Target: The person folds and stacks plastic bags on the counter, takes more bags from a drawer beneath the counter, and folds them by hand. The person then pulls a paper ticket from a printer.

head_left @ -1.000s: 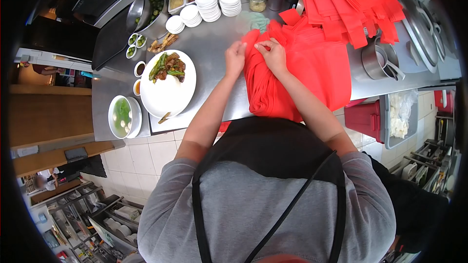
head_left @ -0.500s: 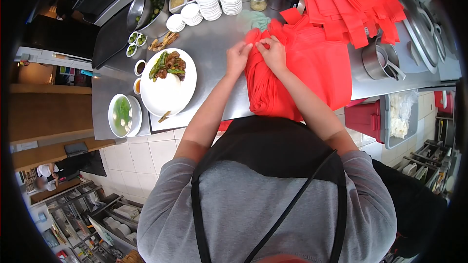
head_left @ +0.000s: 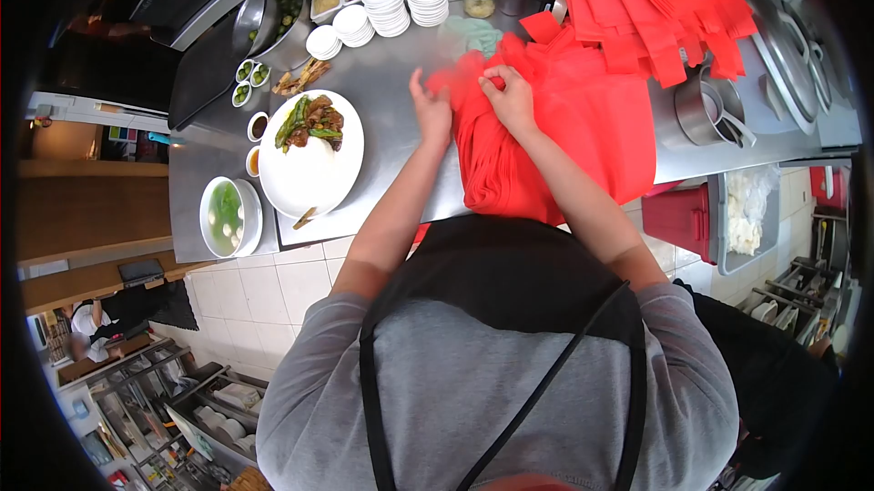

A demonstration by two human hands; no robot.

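A thick stack of red fabric bags [head_left: 583, 136] lies on the steel counter in front of me, with folded edges along its left side. My right hand [head_left: 512, 100] is over the stack's upper left part, its fingertips pinched on the red fabric. Just left of the stack, my left hand [head_left: 432, 111] has its fingers apart, beside a red flap that is blurred by motion. Whether those fingers touch the flap is hard to see. A pale green cloth [head_left: 472, 34] lies just beyond my hands.
More red bags [head_left: 651, 0] are piled at the back right, near metal pots [head_left: 699, 113]. To the left are a white plate of food [head_left: 314, 177], a soup bowl [head_left: 223, 218] and small sauce cups [head_left: 259, 127]. Stacks of white saucers [head_left: 386, 10] stand behind. A grey bin [head_left: 751, 218] stands below right.
My left hand has come away slightly leftward, its fingers spreading from a pinch, and the red flap there has moved. My right hand keeps its pinch in nearly the same place.
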